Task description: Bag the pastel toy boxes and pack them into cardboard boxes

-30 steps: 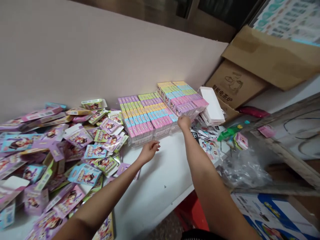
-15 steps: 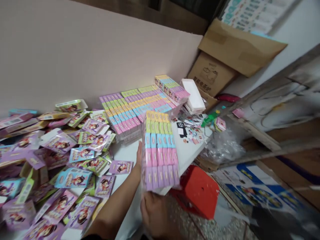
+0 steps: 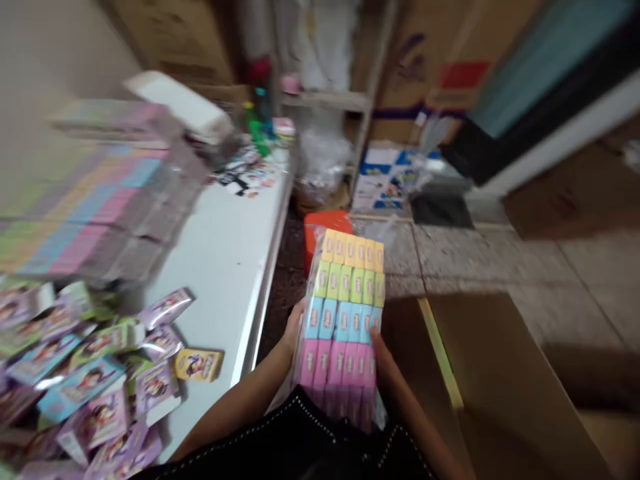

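Note:
Both hands hold a plastic-wrapped pack of small boxes, banded yellow, green, blue, pink and purple, in front of my body beside the table edge. My left hand grips its left side and my right hand its right side, fingers pressed against the wrap. An open cardboard box sits on the floor just to the right of the pack. More wrapped packs stand stacked on the white table, blurred.
Loose small printed cartons lie heaped at the table's left front. A red stool stands on the tiled floor behind the pack. Cardboard boxes, plastic bags and a shelf fill the back of the room.
My hands took one wrapped pack from the table stack and brought it down in front of my body. My view swung right, from the table toward the floor and the cardboard box.

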The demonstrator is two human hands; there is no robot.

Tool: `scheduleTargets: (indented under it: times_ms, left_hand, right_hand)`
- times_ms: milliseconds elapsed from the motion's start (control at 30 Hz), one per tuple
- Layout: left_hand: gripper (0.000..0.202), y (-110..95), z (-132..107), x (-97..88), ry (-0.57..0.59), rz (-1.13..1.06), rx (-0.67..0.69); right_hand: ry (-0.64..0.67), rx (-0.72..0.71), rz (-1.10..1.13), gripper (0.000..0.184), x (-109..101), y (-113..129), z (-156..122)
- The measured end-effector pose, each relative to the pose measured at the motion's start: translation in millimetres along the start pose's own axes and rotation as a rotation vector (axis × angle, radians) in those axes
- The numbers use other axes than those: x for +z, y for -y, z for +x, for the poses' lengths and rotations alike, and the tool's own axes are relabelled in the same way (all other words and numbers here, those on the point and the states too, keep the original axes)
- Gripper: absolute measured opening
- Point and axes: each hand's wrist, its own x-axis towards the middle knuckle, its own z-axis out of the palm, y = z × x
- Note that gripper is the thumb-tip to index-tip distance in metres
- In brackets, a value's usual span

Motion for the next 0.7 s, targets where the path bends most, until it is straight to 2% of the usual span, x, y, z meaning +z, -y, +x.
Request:
scheduleTargets:
  times_ms: [100, 167, 200, 267, 300, 367, 433, 500, 600, 700]
  left_hand:
    - [0.078, 49.4, 14.9, 84.2, 0.302, 0.131, -0.283]
    - [0.085, 81.8, 27.1, 138.7, 0.498, 0.312, -0.331]
    - [0.086, 98.1, 33.9, 162.8, 0.581, 0.43, -0.297]
    - [0.078, 129.9, 50.0, 201.3, 0.666, 0.718, -0.124]
    - [0.07, 144.9, 59.5, 215.3, 0.664, 0.881, -0.002]
    - [0.057, 171.6, 81.5, 233.4, 0.588, 1.194, 0.238]
    - [0.055, 193.6, 106.0, 241.9, 0.496, 1.424, 0.424]
    - [0.059, 212.2, 130.4, 245.0, 0.451, 1.564, 0.564]
    - [0.071, 237.3, 161.9, 244.6, 0.421, 1.678, 0.69]
    - [0.07, 258.4, 182.4, 239.4, 0.407, 1.749, 0.749]
  right_hand:
    - [-0.19, 0.116, 0.313, 0.078, -57.1, -16.8, -67.1]
    - [-0.42, 0.142, 0.431, 0.07, -105.3, -19.9, -114.0]
    - [-0.536, 0.142, 0.472, 0.065, -131.8, -20.1, -136.6]
    - [-0.718, 0.146, 0.513, 0.054, -186.9, -21.1, -176.0]
    - [-0.776, 0.157, 0.515, 0.051, -214.6, -23.3, -190.6]
    - [-0.819, 0.208, 0.514, 0.046, -268.6, -33.0, -205.1]
    - [-0.795, 0.265, 0.536, 0.045, -319.1, -50.7, -197.6]
    - [-0.75, 0.294, 0.552, 0.046, -364.4, -74.6, -169.6]
    - [-0.645, 0.308, 0.52, 0.046, -418.7, -115.3, -99.6]
    - [-0.597, 0.276, 0.476, 0.04, -451.0, -158.0, -12.2]
